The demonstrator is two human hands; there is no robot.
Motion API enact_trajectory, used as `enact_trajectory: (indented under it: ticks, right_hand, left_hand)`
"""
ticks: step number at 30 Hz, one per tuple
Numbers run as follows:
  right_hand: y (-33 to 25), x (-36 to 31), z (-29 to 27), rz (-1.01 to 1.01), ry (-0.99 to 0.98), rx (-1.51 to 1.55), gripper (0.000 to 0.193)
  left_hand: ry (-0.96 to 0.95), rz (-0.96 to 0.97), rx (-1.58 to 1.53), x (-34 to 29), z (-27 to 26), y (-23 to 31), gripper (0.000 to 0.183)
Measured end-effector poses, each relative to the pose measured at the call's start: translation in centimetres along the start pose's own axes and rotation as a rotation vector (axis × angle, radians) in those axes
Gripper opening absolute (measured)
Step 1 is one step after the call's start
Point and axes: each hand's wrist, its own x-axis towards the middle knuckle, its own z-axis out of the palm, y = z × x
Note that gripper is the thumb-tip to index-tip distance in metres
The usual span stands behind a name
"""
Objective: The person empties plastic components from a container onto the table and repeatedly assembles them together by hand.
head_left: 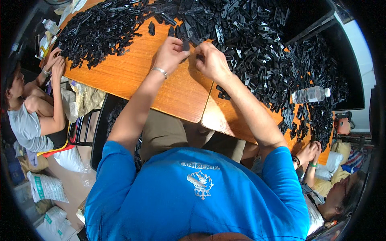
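Above the wooden table my left hand (171, 56) is closed, with thumb and fingers pinching a black elongated plastic part (185, 49). Just to its right, a short gap away, my right hand (213, 62) has its fingers curled in. Something small and dark shows at those right fingertips, but its shape is hidden. Beyond both hands lies a large heap of black plastic parts (249, 44). A single black part (151, 28) rests on the wood to the left of that heap.
Another pile of small black parts (96, 34) covers the table's (169, 96) left side. A clear plastic bottle (311, 94) lies among parts at the right. One person (34, 116) sits at the left, another (333, 193) at the right. White sacks (46, 186) stand on the floor.
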Motion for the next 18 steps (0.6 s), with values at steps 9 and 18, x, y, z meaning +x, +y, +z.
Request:
enact_trajectory:
  ticks: [9,18]
  right_hand:
    - [-1.5,-4.5,0.3,0.002,0.076,-0.142,0.02]
    - [-3.5,-1.7,2.1,0.062,-0.042,0.058,0.026]
  left_hand:
    - [0.046,0.146,0.501,-6.6,-3.9,-0.3,0.027]
    - [0.092,0.302,0.706,-7.4,-5.2,-0.1,0.026]
